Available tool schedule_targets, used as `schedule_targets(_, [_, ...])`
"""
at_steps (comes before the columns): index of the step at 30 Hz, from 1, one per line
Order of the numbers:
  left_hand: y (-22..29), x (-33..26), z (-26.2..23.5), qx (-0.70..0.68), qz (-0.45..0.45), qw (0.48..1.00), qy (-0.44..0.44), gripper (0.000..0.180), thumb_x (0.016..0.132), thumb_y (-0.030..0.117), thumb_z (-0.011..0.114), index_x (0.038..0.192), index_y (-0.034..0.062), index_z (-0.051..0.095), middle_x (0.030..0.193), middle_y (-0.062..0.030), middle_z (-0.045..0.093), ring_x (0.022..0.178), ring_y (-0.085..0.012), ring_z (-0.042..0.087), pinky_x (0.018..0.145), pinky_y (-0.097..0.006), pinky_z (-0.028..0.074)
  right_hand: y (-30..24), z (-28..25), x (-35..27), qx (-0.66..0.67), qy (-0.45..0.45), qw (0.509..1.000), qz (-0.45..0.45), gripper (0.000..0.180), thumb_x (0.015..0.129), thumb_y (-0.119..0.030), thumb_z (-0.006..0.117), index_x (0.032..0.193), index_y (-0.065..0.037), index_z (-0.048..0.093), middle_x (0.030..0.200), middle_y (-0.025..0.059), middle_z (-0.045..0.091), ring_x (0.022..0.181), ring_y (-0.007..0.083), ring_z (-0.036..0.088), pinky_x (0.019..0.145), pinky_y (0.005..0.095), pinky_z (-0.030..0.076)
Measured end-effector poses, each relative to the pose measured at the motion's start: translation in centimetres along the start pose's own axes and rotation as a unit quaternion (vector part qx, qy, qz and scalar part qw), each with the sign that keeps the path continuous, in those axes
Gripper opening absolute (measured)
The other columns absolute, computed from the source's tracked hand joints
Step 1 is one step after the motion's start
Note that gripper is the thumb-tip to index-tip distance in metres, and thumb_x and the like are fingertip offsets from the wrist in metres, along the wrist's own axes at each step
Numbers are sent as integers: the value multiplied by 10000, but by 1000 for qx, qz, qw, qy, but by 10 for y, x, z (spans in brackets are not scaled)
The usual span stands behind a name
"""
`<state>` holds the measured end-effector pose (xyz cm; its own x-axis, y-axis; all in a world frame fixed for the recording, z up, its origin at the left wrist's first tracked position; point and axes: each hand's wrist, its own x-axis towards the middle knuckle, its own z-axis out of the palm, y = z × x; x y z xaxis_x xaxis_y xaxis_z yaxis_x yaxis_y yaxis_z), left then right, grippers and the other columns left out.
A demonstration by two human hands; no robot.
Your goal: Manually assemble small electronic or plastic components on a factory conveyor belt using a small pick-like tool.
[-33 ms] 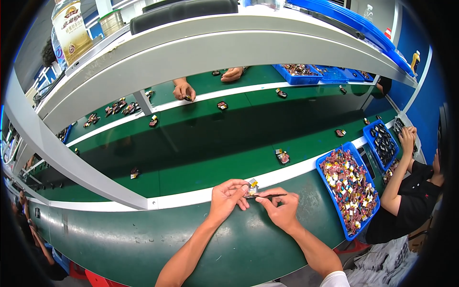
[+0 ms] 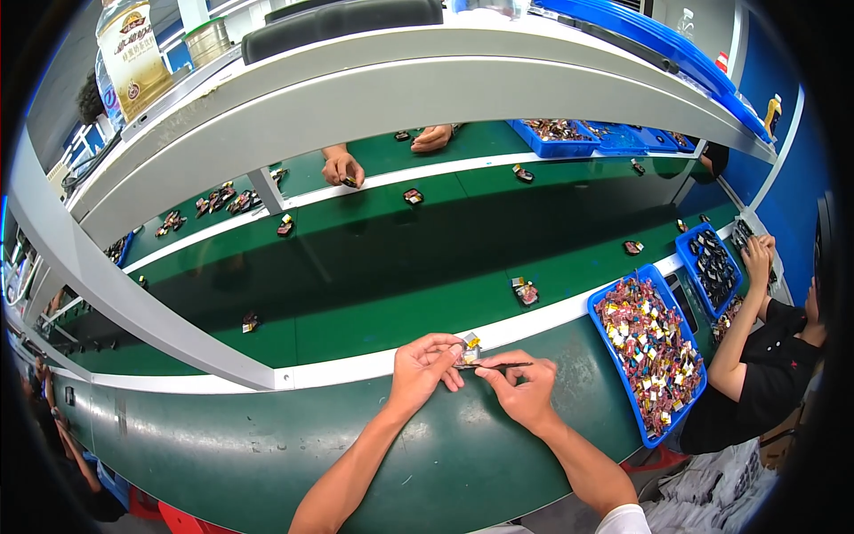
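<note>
Just above the near green bench, my left hand [image 2: 424, 369] pinches a small electronic assembly [image 2: 470, 350] between thumb and fingers. Silver and yellow parts show on it; the fingers cover the rest. My right hand [image 2: 523, 389] is closed round a thin dark pen-like tool [image 2: 509, 364], possibly tweezers. Its tip points left and meets or nearly meets the lower edge of the assembly. On the belt beyond my hands lies a similar assembly [image 2: 527, 292] with reddish and white-yellow parts.
A blue tray [image 2: 648, 444] heaped with small wired parts stands right of my hands. Beyond it is a blue tray of black pieces [image 2: 713, 270], beside a co-worker [image 2: 756, 356]. The green belt [image 2: 382, 311] carries several spaced assemblies. A grey shelf frame [image 2: 400, 93] arches overhead; another person's hand [image 2: 342, 167] works opposite.
</note>
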<state>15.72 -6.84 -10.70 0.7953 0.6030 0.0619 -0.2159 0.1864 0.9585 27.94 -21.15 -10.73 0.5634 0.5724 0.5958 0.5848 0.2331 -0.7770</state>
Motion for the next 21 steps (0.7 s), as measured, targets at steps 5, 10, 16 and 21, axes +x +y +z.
schedule_targets(5, [3, -1, 4, 6, -13, 1000, -3, 218, 950, 59, 665, 1110, -88, 646, 818, -148, 696, 598, -188, 687, 503, -269, 558, -3, -1, 2, -63, -13, 989, -136, 110, 731, 9, 804, 801, -55, 748, 827, 56, 773, 388, 70, 438, 430, 240, 348])
schedule_targets(10, [0, -3, 4, 48, 5, 999, -8, 240, 931, 16, 678, 1146, -81, 637, 803, -122, 714, 612, -151, 676, 531, -262, 558, -7, 1, 2, -99, -13, 978, -183, 180, 711, 37, 792, 823, -95, 743, 789, 20, 761, 452, 107, 566, 432, 252, 333])
schedule_targets(16, [-2, -4, 7, 75, 18, 997, 17, 219, 928, 5, 677, 1129, -73, 636, 782, -108, 708, 595, -129, 660, 525, -251, 548, -6, 1, 1, -119, -26, 970, -211, 208, 687, 59, 783, 829, -86, 734, 811, 28, 765, 481, 121, 603, 431, 253, 331])
schedule_targets(21, [0, -4, 7, 76, 20, 997, 17, 204, 925, 7, 681, 1109, -70, 635, 769, -100, 700, 588, -126, 655, 517, -249, 539, -8, 2, 2, -119, -27, 967, -224, 214, 687, 67, 776, 833, -84, 734, 814, 26, 765, 473, 122, 591, 431, 257, 330])
